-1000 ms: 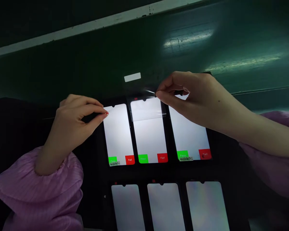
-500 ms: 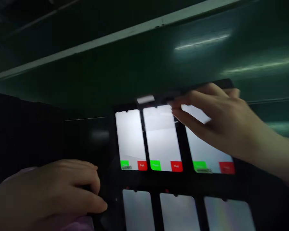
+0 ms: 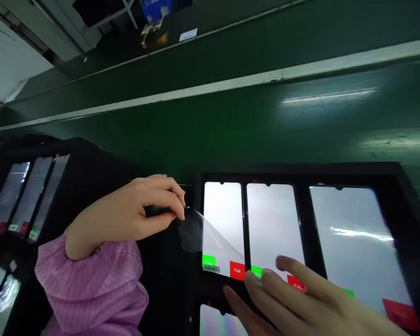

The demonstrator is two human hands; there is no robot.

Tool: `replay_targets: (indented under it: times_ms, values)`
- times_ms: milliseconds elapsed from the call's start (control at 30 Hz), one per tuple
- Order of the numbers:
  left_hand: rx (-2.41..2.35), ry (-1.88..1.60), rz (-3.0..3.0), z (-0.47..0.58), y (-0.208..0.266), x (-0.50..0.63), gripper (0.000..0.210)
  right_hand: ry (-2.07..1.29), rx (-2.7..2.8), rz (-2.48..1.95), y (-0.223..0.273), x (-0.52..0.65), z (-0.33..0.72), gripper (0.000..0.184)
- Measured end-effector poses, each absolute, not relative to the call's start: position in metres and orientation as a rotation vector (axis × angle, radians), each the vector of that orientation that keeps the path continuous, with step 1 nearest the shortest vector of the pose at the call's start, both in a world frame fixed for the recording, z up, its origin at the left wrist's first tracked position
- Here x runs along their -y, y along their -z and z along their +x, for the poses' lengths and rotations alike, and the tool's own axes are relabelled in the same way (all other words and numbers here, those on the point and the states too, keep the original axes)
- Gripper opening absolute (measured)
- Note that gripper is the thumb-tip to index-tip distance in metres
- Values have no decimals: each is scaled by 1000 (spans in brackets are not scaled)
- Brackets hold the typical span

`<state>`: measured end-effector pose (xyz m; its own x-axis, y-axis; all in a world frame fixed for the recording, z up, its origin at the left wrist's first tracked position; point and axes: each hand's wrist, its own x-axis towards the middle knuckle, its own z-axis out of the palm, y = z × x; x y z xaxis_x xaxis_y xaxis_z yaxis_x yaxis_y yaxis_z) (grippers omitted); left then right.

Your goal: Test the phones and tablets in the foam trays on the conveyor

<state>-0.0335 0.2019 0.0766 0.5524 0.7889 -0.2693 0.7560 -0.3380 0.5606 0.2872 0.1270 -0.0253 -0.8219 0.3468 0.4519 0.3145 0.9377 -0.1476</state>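
Note:
My left hand [image 3: 136, 210] pinches the corner of a clear protective film [image 3: 192, 231]. The film curls up off the left phone [image 3: 222, 219], its lower part still lying across the lit white screen. Over the bottom of the middle phone [image 3: 275, 214] is my right hand [image 3: 301, 298], fingers spread and holding nothing I can see. Its fingertips partly hide the green and red boxes there; whether they touch the screen I cannot tell. A right-hand phone [image 3: 357, 233] lies beside it, also lit white.
The phones lie in a black tray [image 3: 350, 173], with another lit screen [image 3: 219, 322] in its lower row. At left stands a second black tray [image 3: 77, 158] holding several dimmer phones. Behind runs a green surface [image 3: 154, 126] with a pale strip [image 3: 196, 91].
My left hand has moved up and right and now holds the film, lifted from the left phone. My right hand has dropped from the phones' top edge to their lower end. The view has shifted.

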Motion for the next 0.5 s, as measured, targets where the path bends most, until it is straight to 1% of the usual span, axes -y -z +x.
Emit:
replay_targets:
  times_ms: [67, 133, 333, 400, 467, 500]
  values:
    - [-1297, -124, 2116, -31, -69, -207, 22, 29, 2650, -456, 20, -132, 279, 20]
    - [-1342, -197, 2102, -29, -62, -213, 20, 76, 2700, -446, 15, -137, 275, 19]
    - [-1377, -357, 2156, -10, -33, -227, 23, 47, 2716, -357, 14, -152, 268, 14]
    - [-1436, -337, 2288, -2, -19, -229, 25, -89, 2674, -450, 16, -167, 264, 20]
    - [-1525, -263, 2390, 3, -8, -229, 29, -400, 2566, -613, 15, -188, 262, 24]
    - [-1561, -230, 2406, 5, -4, -229, 32, -596, 2466, -699, 13, -201, 261, 24]
